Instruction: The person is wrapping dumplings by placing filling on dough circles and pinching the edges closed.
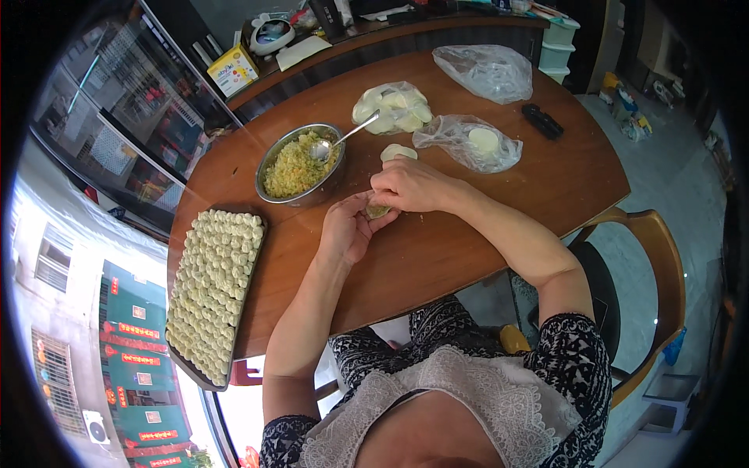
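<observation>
Cupped over the table, my left hand [349,228] holds a small dumpling [378,210] with its filling partly showing. My right hand [406,184] pinches the dumpling's edge from above, its fingertips closed on the wrapper. Just beyond my right hand lie loose round dough wrappers [398,151]. To the left of them stands a steel bowl [260,176] of yellow-green chopped filling [300,165], and a metal spoon [321,150] rests in it. A dark tray [248,300] at the left carries rows of finished pleated dumplings [214,288].
A plastic bag of wrappers [392,108] sits behind the bowl. Another bag [468,144] with a wrapper, a crumpled bag [488,72] and a black object [541,121] lie at the far right of the wooden table [437,257]. A wooden chair [663,273] stands at the right.
</observation>
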Demonstrator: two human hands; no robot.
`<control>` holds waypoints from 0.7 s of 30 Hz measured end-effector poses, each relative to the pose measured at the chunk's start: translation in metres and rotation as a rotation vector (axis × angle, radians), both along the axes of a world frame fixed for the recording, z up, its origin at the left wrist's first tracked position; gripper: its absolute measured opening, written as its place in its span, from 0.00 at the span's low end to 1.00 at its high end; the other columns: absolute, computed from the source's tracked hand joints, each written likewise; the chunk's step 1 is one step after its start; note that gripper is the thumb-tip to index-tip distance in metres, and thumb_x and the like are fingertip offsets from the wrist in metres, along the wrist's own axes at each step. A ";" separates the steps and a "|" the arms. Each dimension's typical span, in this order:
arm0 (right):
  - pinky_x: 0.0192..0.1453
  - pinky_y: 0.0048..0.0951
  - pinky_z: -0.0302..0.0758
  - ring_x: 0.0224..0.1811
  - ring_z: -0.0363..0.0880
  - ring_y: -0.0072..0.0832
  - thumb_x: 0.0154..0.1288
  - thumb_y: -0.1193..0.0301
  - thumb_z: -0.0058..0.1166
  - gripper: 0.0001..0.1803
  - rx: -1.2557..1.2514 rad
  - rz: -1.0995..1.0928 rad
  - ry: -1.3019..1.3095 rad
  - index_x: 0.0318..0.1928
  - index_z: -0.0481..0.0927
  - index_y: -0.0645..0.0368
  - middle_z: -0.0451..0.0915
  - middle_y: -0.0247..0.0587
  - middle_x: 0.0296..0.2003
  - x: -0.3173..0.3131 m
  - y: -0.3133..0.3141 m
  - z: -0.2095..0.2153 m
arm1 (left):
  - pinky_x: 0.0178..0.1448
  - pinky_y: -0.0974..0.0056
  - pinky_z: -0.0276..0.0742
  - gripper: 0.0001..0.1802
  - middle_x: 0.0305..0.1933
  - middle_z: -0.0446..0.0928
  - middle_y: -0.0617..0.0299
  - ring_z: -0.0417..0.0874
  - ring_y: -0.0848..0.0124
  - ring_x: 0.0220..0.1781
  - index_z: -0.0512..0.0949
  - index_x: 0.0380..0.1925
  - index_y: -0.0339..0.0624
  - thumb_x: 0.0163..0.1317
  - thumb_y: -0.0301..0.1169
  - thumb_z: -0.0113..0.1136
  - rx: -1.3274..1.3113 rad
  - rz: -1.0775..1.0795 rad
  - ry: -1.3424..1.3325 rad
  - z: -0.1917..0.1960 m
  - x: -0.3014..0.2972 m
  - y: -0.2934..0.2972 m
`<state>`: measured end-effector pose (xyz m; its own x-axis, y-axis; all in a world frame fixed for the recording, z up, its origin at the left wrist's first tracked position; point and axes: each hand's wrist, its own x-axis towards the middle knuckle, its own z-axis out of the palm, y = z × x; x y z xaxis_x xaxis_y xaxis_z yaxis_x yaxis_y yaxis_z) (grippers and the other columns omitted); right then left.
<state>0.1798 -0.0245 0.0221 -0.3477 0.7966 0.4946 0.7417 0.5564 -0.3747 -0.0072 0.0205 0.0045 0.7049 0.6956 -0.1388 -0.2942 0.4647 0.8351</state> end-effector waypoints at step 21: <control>0.35 0.43 0.73 0.30 0.78 0.43 0.63 0.67 0.61 0.10 0.158 -0.056 0.203 0.32 0.73 0.57 0.77 0.42 0.23 0.000 -0.003 -0.015 | 0.62 0.49 0.83 0.15 0.52 0.78 0.45 0.82 0.57 0.55 0.74 0.47 0.22 0.65 0.19 0.41 0.009 -0.024 -0.019 0.000 0.002 -0.002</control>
